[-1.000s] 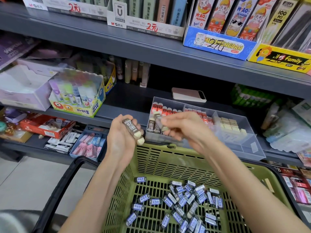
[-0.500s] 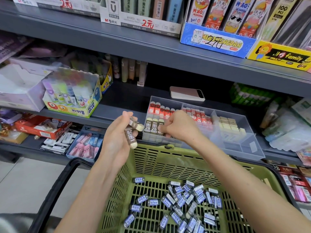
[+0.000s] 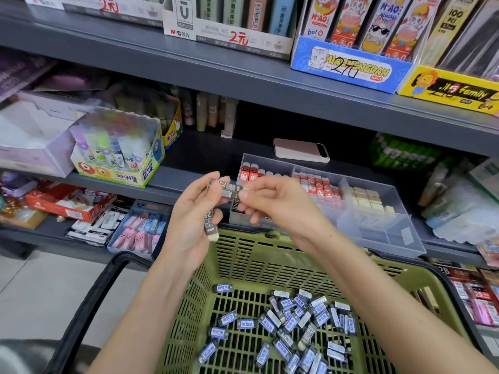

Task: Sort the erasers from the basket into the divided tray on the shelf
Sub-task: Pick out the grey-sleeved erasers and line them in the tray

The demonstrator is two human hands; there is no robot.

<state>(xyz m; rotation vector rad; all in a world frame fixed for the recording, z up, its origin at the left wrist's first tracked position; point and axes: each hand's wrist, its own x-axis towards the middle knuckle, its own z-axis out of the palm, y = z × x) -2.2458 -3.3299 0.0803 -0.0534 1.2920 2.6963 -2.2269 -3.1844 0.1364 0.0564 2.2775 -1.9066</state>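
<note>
Grey-sleeved eraser (image 3: 228, 190) now pinched btwn both hands: my right hand (image 3: 272, 203), back from the divided tray (image 3: 378, 233), takes it off my left hand (image 3: 193, 211), whose fingers grip a second eraser (image 3: 210, 228). Next drop's coming; basket (image 3: 270, 255) holds plenty.

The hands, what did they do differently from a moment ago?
The right hand came back from the divided tray to the left hand and now pinches the upper dark eraser there. The left hand kept the lower eraser. The basket and its blue erasers stayed put.
</note>
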